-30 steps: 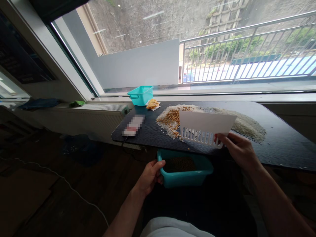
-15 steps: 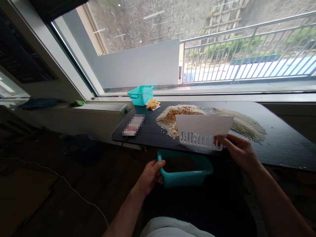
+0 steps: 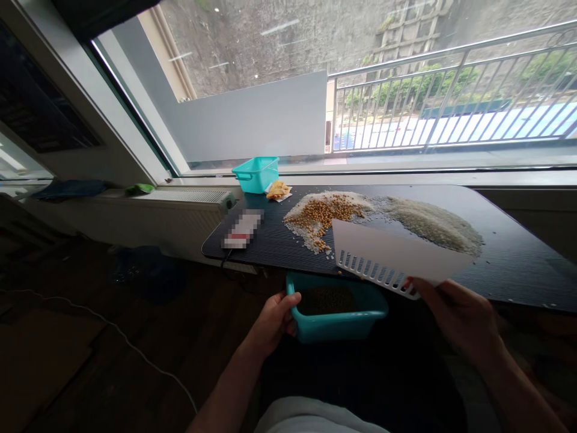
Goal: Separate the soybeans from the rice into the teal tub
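Note:
My left hand (image 3: 274, 320) grips the left rim of a teal plastic basin (image 3: 338, 328), thumb over the edge. Small dark grains (image 3: 328, 299) lie in the basin, which is held just below the table's front edge. In my right hand (image 3: 464, 316) is a white slotted scoop (image 3: 396, 252), pinched at its lower right corner and tilted, its row of slots along the lower edge. Behind the scoop's left end lies a heap of yellow beans (image 3: 331, 210) mixed with white grains (image 3: 300, 210). A second heap of pale, rice-like grains (image 3: 433, 219) spreads farther right on the table.
The dark table (image 3: 270, 249) stands against the window. At its back left are another teal basin (image 3: 256, 174) and a yellow crumpled item (image 3: 278, 190) on white paper. A blurred-out phone-like object (image 3: 243, 228) with a cable lies at the left. A radiator (image 3: 189, 207) adjoins the table.
My right hand has moved right and down with the scoop, which now tilts down to the right and uncovers more of the beans. My left hand and the basin have hardly moved.

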A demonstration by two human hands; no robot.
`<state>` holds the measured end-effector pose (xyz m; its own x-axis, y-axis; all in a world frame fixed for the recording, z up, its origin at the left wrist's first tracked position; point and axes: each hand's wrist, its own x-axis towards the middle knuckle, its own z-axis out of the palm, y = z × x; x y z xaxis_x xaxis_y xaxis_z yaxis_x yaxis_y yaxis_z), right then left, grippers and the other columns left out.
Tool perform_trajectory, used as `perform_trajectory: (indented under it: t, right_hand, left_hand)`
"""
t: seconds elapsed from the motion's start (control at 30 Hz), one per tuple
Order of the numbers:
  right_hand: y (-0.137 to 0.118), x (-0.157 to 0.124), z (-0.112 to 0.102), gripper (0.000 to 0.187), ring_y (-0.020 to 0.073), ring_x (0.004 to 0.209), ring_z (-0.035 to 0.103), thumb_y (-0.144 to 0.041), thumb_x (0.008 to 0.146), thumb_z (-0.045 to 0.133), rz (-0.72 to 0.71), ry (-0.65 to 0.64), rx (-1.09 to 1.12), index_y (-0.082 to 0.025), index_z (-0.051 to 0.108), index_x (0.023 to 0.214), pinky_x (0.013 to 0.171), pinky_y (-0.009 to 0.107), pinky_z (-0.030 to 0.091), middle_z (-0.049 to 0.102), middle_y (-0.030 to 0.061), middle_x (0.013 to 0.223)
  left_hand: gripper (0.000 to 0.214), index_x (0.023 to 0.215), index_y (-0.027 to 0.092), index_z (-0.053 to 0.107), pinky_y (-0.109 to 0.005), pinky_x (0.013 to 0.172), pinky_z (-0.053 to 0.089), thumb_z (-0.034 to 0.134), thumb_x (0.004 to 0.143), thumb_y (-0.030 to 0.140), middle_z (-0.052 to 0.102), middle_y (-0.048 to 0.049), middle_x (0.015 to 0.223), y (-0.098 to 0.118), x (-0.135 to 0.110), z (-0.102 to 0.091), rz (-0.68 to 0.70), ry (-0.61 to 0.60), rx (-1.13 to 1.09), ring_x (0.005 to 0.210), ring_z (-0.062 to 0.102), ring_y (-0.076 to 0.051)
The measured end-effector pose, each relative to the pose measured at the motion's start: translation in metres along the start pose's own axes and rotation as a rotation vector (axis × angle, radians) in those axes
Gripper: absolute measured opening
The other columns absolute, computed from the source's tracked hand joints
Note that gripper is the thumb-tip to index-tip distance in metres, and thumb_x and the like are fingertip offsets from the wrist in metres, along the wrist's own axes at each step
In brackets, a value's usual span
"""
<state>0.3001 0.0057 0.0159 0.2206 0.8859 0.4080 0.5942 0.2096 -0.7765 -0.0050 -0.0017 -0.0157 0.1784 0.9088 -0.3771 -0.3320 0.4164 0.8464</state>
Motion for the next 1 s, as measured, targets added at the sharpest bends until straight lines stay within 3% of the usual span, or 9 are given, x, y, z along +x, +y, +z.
perform_trajectory:
  t: [0.17, 0.37, 0.63, 1.0]
  right_hand:
    - [-0.015, 0.003, 0.015, 0.023, 0.0233, 0.07, 0.069, -0.048, 0.077, 0.061, -0.113, -0.079, 0.059, -0.028, 0.073, 0.073, 0.065, 0.035, 0.056, 0.075, -0.0013, 0.076]
    - [-0.029, 0.016, 0.024, 0.023, 0.0232, 0.073, 0.069, -0.046, 0.078, 0.06, -0.073, -0.079, 0.014, -0.027, 0.072, 0.072, 0.065, 0.032, 0.054, 0.074, -0.0008, 0.075]
    - [-0.026, 0.036, 0.023, 0.024, 0.0194, 0.062, 0.066, -0.045, 0.075, 0.061, -0.001, 0.054, -0.047, -0.023, 0.07, 0.067, 0.06, 0.029, 0.049, 0.07, -0.0003, 0.063]
    - [-0.016, 0.068, 0.045, 0.03, 0.015, 0.056, 0.059, -0.047, 0.074, 0.062, -0.002, -0.06, 0.12, -0.02, 0.067, 0.061, 0.052, 0.025, 0.044, 0.067, 0.0008, 0.059]
  left_hand:
    - [0.044, 0.062, 0.02, 0.042, -0.021, 0.037, 0.032, 0.076, 0.065, 0.05, 0.034, 0.0115, 0.043, -0.002, 0.002, -0.002, 0.002, -0.001, -0.013, 0.033, 0.035, -0.005]
    - [0.043, 0.06, 0.02, 0.043, -0.021, 0.037, 0.031, 0.075, 0.067, 0.048, 0.035, 0.0107, 0.042, -0.003, 0.001, -0.003, 0.0, -0.007, -0.014, 0.033, 0.037, -0.006]
    - [0.045, 0.059, 0.02, 0.042, -0.021, 0.037, 0.032, 0.075, 0.066, 0.049, 0.035, 0.0106, 0.042, -0.002, 0.001, -0.002, 0.003, 0.001, -0.004, 0.033, 0.038, -0.006]
    - [0.046, 0.059, 0.02, 0.043, -0.021, 0.035, 0.031, 0.078, 0.063, 0.049, 0.034, 0.0113, 0.04, -0.001, 0.001, -0.001, -0.001, 0.018, -0.02, 0.032, 0.038, -0.006]
